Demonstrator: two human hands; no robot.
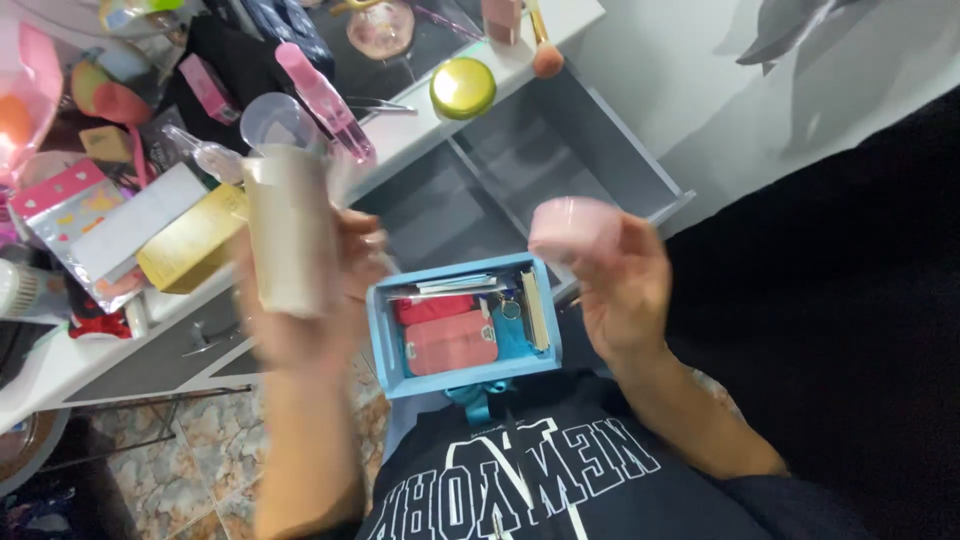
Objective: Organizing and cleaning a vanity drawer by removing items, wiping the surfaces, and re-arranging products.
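Note:
My left hand [330, 300] grips a tall cream cylindrical bottle [290, 235], held upright and blurred by motion. My right hand [625, 290] holds a small round pink jar [572, 226] by its side. Between the two hands, on my lap, sits a light blue open box [385, 340] with pink flat cases, papers and a small ring inside.
A white dressing table [400, 135] carries a cluttered heap: pink spray bottle [325, 100], gold box [190, 240], clear funnel [278, 120], round gold-lidded tin [463, 88], makeup brush [545, 55]. An open grey drawer [560, 150] juts out behind the blue box. Tiled floor lower left.

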